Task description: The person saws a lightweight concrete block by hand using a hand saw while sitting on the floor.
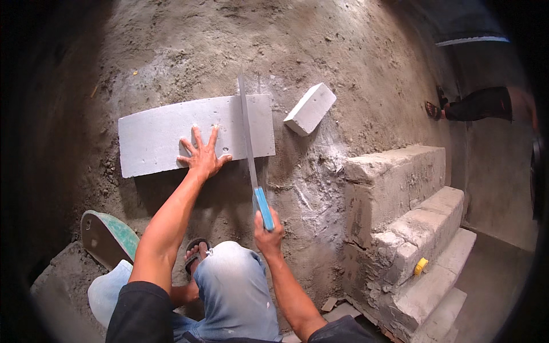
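A long pale grey lightweight concrete block [160,137] lies across the dirt ground in front of me. My left hand [204,155] presses on its top near the front edge, fingers spread wide. In my right hand [269,231] is the blue handle of a handsaw [247,128], fingers wrapped round it. The blade crosses the block from front to back near its right end, and its tip reaches past the far edge. How deep the blade sits cannot be made out. A smaller cut piece of block [311,108] lies apart, to the right of the long one.
Rough concrete steps [394,171] rise at the right, with a small yellow object [421,266] on one. At lower left stands a green tub [111,234]. White dust [320,194] streaks the dirt. Another person's leg [480,106] shows at far right.
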